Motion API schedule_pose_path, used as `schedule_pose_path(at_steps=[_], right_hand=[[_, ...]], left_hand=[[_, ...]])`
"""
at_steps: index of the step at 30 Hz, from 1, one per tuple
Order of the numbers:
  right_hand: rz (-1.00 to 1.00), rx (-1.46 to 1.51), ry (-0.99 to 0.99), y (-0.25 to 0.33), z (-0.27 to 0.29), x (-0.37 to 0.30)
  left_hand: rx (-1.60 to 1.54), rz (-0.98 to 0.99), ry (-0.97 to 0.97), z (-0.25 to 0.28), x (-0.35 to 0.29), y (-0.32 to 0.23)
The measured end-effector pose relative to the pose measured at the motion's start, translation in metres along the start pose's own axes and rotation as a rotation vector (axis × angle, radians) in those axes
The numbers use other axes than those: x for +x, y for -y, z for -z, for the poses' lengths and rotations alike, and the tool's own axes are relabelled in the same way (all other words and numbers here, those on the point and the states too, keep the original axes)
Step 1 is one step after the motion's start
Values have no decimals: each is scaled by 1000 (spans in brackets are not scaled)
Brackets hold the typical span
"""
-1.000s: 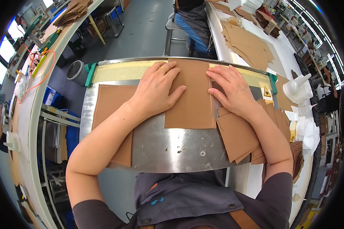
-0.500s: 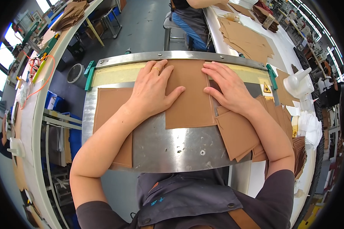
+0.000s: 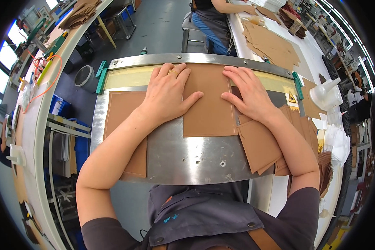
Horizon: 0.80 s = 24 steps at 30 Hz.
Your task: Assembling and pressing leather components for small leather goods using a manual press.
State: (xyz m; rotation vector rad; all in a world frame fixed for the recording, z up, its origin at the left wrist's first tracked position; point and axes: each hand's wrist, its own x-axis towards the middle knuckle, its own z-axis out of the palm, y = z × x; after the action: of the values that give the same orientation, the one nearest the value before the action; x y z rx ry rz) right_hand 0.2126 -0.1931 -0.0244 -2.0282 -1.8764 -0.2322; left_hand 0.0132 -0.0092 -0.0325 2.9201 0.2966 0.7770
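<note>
Both flat, open hands, left hand (image 3: 166, 93) and right hand (image 3: 248, 93), press a brown sheet (image 3: 208, 108) near a yellow triangular sign (image 3: 292, 98).

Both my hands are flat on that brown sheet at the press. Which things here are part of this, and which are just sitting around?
In hand:
left hand
right hand
brown sheet
steel plate
brown stack at left
fanned brown stack at right

Lying about:
white jug
grey bucket

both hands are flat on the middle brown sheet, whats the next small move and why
Probably a small push of the brown sheet further under the metal bar. The left hand and right hand lie flat on it, fingertips near the bar, and its far edge already sits on the yellowish strip there.
</note>
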Motion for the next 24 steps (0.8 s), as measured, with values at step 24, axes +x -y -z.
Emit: schedule_pose_path(at_steps=[24], right_hand=[[-23, 9, 11, 3, 3, -2]], left_hand=[[-193, -149, 301, 31, 2, 19]])
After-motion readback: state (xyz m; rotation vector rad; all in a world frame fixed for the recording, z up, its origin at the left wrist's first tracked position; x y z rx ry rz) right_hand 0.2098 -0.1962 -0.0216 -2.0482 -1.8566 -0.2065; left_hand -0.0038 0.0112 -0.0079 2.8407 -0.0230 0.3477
